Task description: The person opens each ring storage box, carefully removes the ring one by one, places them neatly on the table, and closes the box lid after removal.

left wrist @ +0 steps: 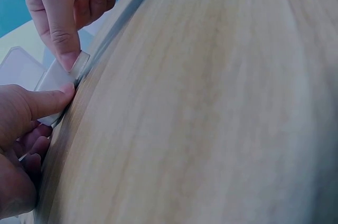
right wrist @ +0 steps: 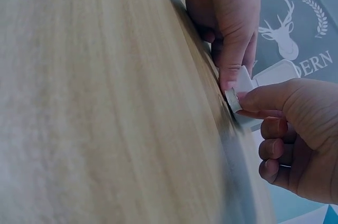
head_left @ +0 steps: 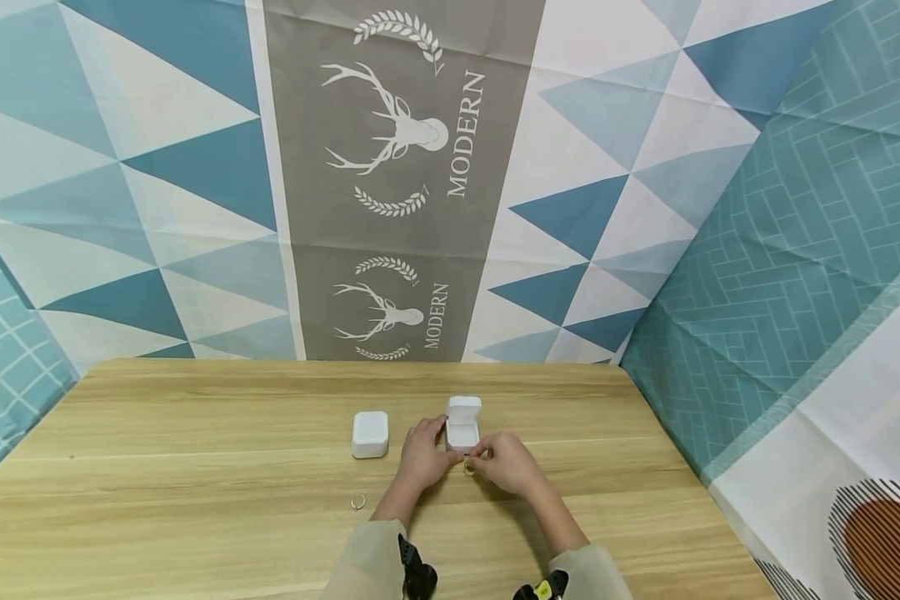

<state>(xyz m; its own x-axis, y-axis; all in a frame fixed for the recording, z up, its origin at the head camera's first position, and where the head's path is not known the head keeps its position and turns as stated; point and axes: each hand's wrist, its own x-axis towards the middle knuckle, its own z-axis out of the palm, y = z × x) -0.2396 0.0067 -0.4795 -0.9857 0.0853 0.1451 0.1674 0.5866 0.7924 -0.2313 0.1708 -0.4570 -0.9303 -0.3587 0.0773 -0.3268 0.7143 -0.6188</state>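
**Ring held at the mouth of the open box**

Sleeves and wrist straps sit lowest in the head view, and just beyond them both hands meet over the wooden tabletop (head_left: 195, 433). Right hand (head_left: 512, 464) pinches a small ring (head_left: 469, 469) between thumb and forefinger, the other fingers curled under; in the right wrist view the ring (right wrist: 233, 100) shows as a short pale metal band held edge-on, its colour hard to judge in that blur. Left hand (head_left: 422, 454) steadies the open ring box (head_left: 463, 429), thumb and forefinger pressed to its near side.

To do this step well, I would judge that the left hand should brace the box flat on the tabletop so it cannot skid or tip toward the hinge. The right hand should keep its pinch light and bring the ring edge-first, in line with the cushion slot, not flat. The slot itself is hidden behind the fingers, so it probably has to be found by touch.

The box is small, white and square with rounded corners, its lid standing upright at the back. It sits near the middle of the tabletop, the ring just in front of it, touching or nearly so. A second white box (head_left: 370, 433), closed, lies just to the left, and another ring (head_left: 357, 502) lies loose on the wood nearer the person
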